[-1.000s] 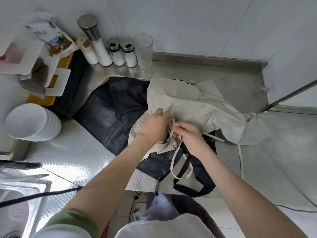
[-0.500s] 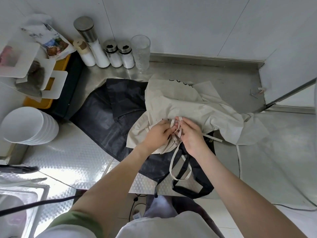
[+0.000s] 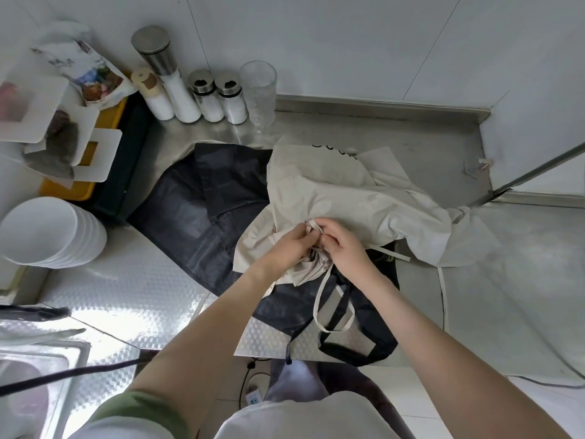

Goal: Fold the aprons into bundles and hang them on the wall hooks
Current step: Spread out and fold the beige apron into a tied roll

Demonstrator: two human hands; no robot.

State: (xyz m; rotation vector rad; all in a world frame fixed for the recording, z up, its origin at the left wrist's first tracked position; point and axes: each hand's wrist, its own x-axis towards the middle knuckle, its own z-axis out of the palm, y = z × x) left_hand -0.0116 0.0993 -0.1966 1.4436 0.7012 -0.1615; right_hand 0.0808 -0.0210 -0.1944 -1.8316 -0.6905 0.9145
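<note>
Steel table (image 3: 133, 286) holds a stack of white bowls (image 3: 47, 232) at far left, then the black apron (image 3: 196, 213) spread flat. Over it, near the table's front edge, our left hand (image 3: 286, 248) closes its grip on the beige strap (image 3: 311, 224). Our right hand (image 3: 343, 248), touching the left, pinches the same strap above the bunched beige apron (image 3: 348, 198). We judge the tie may slip if the bunch loosens. Lifting could also snag the loose tie (image 3: 391, 252) or drag the black apron along.
</note>
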